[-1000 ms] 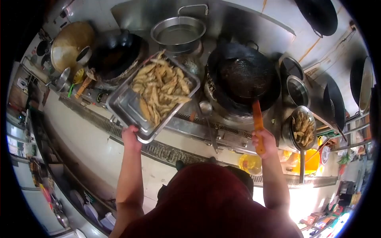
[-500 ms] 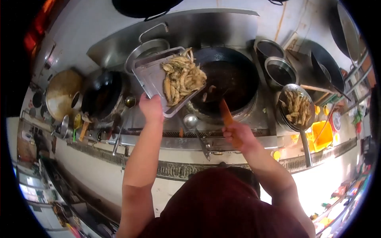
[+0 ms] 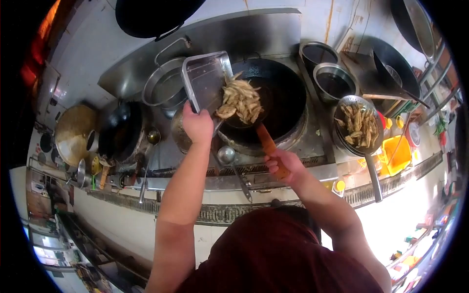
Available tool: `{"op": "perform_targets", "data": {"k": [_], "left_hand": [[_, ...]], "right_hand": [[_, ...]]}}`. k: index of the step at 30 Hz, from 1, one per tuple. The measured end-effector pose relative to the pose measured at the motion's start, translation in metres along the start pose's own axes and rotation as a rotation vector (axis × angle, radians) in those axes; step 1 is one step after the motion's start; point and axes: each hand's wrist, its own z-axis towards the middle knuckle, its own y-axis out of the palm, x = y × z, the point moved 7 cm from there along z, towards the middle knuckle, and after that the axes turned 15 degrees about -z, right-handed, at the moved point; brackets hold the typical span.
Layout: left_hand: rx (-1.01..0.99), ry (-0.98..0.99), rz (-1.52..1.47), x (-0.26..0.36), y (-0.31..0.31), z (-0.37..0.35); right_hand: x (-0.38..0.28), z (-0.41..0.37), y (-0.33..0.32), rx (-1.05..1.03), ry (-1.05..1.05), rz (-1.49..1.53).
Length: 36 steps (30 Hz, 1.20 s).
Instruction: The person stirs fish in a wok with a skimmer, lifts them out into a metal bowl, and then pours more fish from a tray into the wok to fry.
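A: State the position of the fried pieces [image 3: 240, 100] relative to the left hand [image 3: 198, 126].
B: The pieces are beyond and to the right of the hand, apart from it. They are massed at the right edge of the metal tray [image 3: 207, 73] and over the left part of the wok [image 3: 288, 97]. The tray is tilted toward the wok.
A: Specify the left grip.
B: Clamped on the near end of the tray. The fingers beneath are partly hidden.
A: Specify the right grip.
B: The right hand [image 3: 286, 166] is wrapped around the wooden handle [image 3: 266, 139]. The handle's far end extends over the wok, just beside the pieces. The tool's head is too dark to identify.
A: List adjacent equipment.
B: A ladle [image 3: 225, 155] lies between the hands. A strainer [image 3: 344, 103] containing similar pieces stands right of the wok.
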Motion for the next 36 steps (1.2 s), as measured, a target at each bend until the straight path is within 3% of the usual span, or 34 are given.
{"op": "perform_targets", "data": {"k": [9,11,18,21,23,27,30,36], "left_hand": [[0.053,0.081,0.073,0.010,-0.013,0.010],[0.068,0.045,-0.098,0.010,-0.019,0.011],[0.173,0.030,-0.103,-0.014,-0.051,0.020],[0.252,-0.045,-0.319,-0.028,-0.074,0.021],[0.286,-0.155,-0.667,-0.039,-0.087,0.017],[0.364,-0.325,-0.841,-0.041,-0.120,-0.001],[0.394,-0.351,-0.889,-0.039,-0.148,-0.016],[0.493,-0.321,-0.844,-0.038,-0.217,-0.037]], "right_hand": [[0.007,0.006,-0.027,-0.112,-0.007,0.018],[0.007,0.001,-0.028,-0.098,0.000,0.031],[0.007,-0.010,-0.030,-0.129,0.061,0.050],[0.005,-0.011,-0.027,-0.128,-0.028,0.057],[0.004,-0.014,-0.028,-0.106,-0.037,0.036],[0.000,-0.024,-0.023,-0.055,-0.043,-0.023],[0.000,-0.021,-0.032,0.041,-0.040,-0.044],[-0.003,-0.020,-0.024,-0.004,-0.061,-0.079]]}}
